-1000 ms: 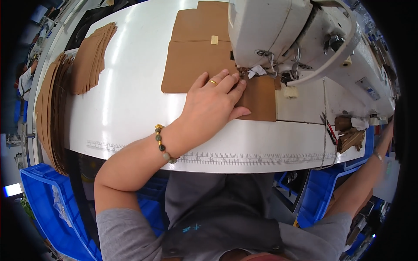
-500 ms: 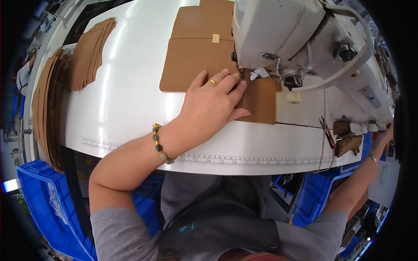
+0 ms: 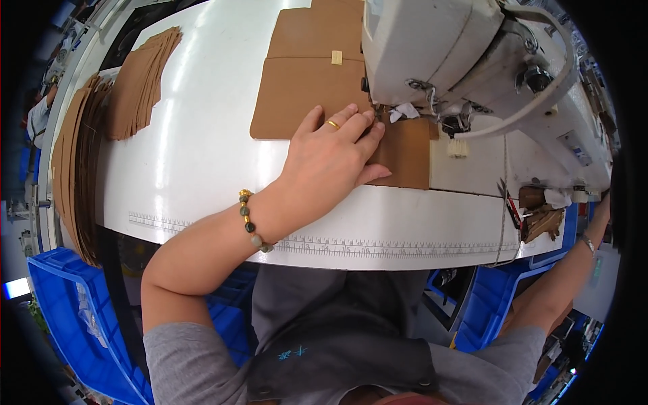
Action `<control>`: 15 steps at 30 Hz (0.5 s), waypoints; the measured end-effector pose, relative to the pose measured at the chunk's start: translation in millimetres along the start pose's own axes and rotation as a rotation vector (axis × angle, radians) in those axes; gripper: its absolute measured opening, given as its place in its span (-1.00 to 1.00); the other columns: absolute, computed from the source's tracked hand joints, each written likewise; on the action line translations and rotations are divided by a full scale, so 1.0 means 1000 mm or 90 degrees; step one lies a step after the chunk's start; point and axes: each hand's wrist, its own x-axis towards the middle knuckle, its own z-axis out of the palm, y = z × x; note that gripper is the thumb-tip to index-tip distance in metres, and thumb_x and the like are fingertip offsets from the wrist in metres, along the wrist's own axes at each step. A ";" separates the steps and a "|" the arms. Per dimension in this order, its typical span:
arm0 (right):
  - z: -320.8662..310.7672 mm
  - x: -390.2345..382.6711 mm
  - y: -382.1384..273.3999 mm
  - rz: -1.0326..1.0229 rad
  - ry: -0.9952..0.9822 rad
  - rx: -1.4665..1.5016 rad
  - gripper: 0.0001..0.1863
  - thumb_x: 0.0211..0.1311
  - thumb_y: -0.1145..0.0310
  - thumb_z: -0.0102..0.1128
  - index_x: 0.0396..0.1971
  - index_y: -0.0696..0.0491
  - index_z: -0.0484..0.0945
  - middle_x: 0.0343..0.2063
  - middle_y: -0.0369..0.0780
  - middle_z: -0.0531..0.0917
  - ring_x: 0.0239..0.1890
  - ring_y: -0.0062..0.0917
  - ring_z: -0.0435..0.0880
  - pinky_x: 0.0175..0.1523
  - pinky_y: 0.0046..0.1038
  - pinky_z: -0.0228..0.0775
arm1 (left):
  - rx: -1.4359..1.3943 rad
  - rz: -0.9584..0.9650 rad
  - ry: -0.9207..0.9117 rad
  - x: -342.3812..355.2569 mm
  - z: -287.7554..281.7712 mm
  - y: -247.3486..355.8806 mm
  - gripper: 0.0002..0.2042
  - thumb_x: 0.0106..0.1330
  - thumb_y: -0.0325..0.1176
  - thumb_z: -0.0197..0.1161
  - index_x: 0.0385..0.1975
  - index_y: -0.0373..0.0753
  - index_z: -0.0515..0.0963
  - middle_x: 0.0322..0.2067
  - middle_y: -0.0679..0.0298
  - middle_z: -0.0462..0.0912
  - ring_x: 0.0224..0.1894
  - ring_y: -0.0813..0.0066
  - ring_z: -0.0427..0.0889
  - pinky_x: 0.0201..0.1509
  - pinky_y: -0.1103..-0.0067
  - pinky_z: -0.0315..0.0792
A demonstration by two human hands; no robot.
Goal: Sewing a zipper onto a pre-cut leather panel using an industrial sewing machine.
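Observation:
My left hand [image 3: 331, 152] lies flat, palm down and fingers spread, on a brown fabric panel [image 3: 304, 94] on the white sewing table. Its fingertips are close to the needle area of a white sewing machine [image 3: 432, 54]. A smaller brown piece [image 3: 408, 155] lies under the machine head, to the right of my fingers. On the panel sits a small pale yellow tag [image 3: 336, 58]. My right hand [image 3: 601, 210] reaches to the machine's far right end; its fingers are hidden there at the edge of the view.
Stacks of brown cut pieces [image 3: 142, 84] and folded brown pieces [image 3: 77, 169] stand at the left. Red-handled snips [image 3: 514, 212] and brown scraps [image 3: 542, 223] lie at the right. Blue bins [image 3: 84, 317] are below the table. A ruler strip [image 3: 337, 248] runs along the front edge.
A metal lever now shows on the machine head where it was not visible before. My right forearm has shifted slightly outward. My left hand stays in place on the fabric.

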 end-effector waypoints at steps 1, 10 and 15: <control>-0.003 -0.010 0.010 -0.002 -0.005 0.022 -0.45 0.67 0.06 -0.16 0.36 0.17 0.38 0.32 -0.11 0.52 0.34 -0.24 0.52 0.41 -0.15 0.38 | 0.000 -0.003 0.011 0.000 0.000 0.000 -0.45 0.26 0.04 0.39 0.17 -0.16 0.65 0.20 0.27 0.62 0.36 0.30 0.52 0.38 0.15 0.39; -0.005 -0.054 0.073 -0.092 -0.014 0.151 -0.45 0.66 0.09 -0.18 0.36 0.20 0.37 0.30 -0.05 0.52 0.31 -0.18 0.54 0.38 -0.11 0.43 | 0.017 0.006 0.034 -0.001 0.004 0.000 -0.45 0.25 0.05 0.39 0.14 -0.17 0.66 0.18 0.29 0.64 0.31 0.31 0.55 0.36 0.18 0.40; -0.010 -0.054 0.104 -0.085 -0.003 0.100 -0.55 0.59 0.23 -0.08 0.30 0.16 0.45 0.19 -0.09 0.60 0.16 -0.26 0.67 0.25 -0.19 0.59 | -0.003 0.093 0.014 0.007 0.005 0.029 -0.45 0.20 0.06 0.41 0.03 -0.26 0.67 0.06 0.21 0.68 0.16 0.23 0.61 0.30 0.29 0.46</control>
